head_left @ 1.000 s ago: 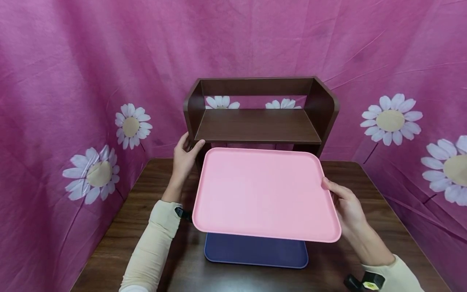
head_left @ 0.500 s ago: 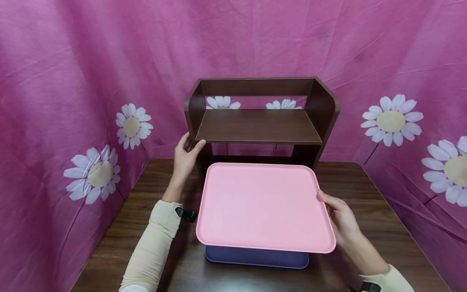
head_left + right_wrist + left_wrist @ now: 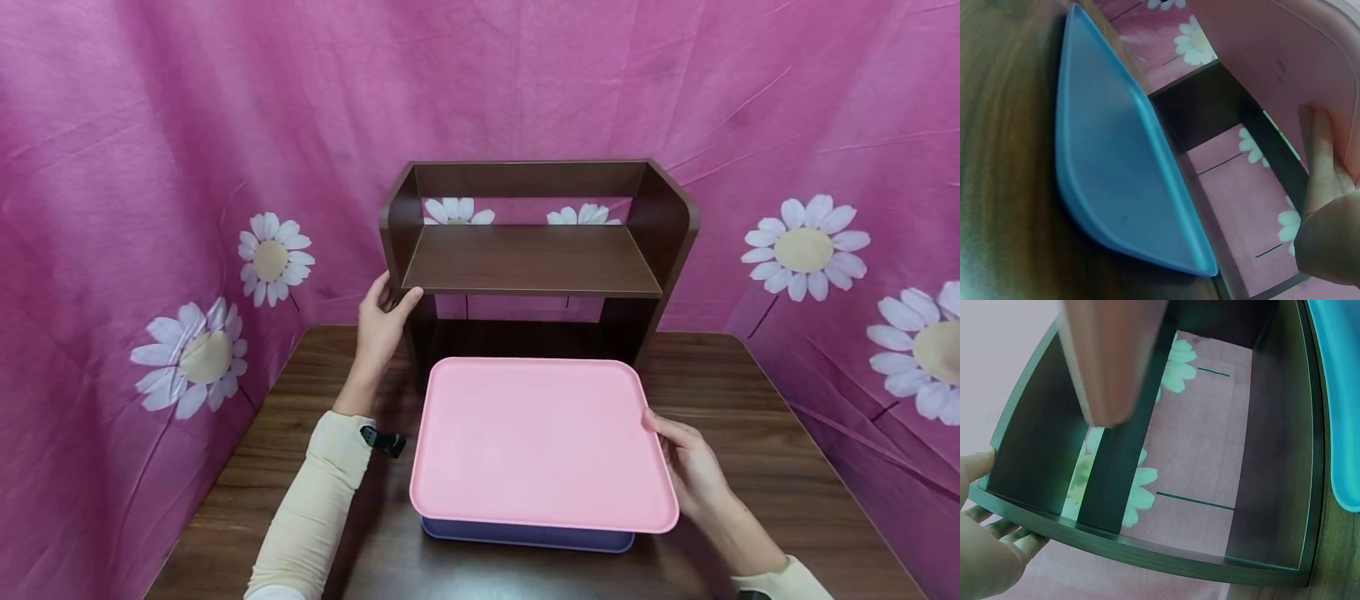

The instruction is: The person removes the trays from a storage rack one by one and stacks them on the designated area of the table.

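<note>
A pink tray [image 3: 543,442] hangs above a blue tray [image 3: 528,534], which lies on the table and is mostly covered in the head view. My right hand [image 3: 693,467] pinches the pink tray's right edge, thumb on top. In the right wrist view, fingers of that hand [image 3: 1329,187] spread beneath the tray, and a gap parts it from the blue tray [image 3: 1116,150]. My left hand [image 3: 380,329] grips the left side panel of a dark brown two-tier shelf [image 3: 532,258]; in the left wrist view its thumb and fingers [image 3: 1022,547] stand on either side of the panel's edge.
The shelf stands at the back of the wooden table [image 3: 247,500], right behind the trays. A pink curtain [image 3: 525,75] with white flowers hangs behind and at both sides. Each wrist wears a black strap [image 3: 384,441].
The pink tray and my right hand have moved down and nearer, covering more of the blue tray and baring the shelf's lower level. My left hand stays on the shelf's side.
</note>
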Demonstrator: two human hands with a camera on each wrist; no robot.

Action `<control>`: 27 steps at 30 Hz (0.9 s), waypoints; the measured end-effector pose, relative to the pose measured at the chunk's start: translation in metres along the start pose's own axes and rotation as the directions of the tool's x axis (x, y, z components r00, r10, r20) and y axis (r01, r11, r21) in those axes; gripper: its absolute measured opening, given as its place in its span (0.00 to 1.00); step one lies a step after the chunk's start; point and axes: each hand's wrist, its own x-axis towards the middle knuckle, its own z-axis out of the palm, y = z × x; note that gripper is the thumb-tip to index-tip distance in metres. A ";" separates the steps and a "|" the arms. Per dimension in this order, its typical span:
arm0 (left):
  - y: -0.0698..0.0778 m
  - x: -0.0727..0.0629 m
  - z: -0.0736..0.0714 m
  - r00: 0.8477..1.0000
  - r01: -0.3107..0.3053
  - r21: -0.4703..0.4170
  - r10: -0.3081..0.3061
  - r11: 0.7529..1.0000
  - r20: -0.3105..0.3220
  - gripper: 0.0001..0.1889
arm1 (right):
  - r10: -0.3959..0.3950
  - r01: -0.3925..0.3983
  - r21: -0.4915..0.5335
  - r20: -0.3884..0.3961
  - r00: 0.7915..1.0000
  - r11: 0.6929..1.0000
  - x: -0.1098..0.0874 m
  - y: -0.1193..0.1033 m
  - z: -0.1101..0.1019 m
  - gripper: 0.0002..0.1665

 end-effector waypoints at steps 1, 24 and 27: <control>0.000 0.000 0.000 1.000 0.003 0.002 -0.003 1.000 0.002 0.31 | 0.002 -0.002 -0.003 -0.006 1.000 1.000 0.000 0.002 -0.001 0.37; 0.000 -0.001 0.000 1.000 0.026 0.006 -0.026 1.000 -0.006 0.32 | 0.013 -0.035 -0.119 -0.182 0.983 0.992 -0.002 0.033 -0.028 0.32; 0.000 -0.001 0.000 1.000 0.025 0.006 -0.025 1.000 -0.004 0.32 | 0.017 -0.042 -0.128 -0.193 0.981 0.991 -0.001 0.036 -0.029 0.32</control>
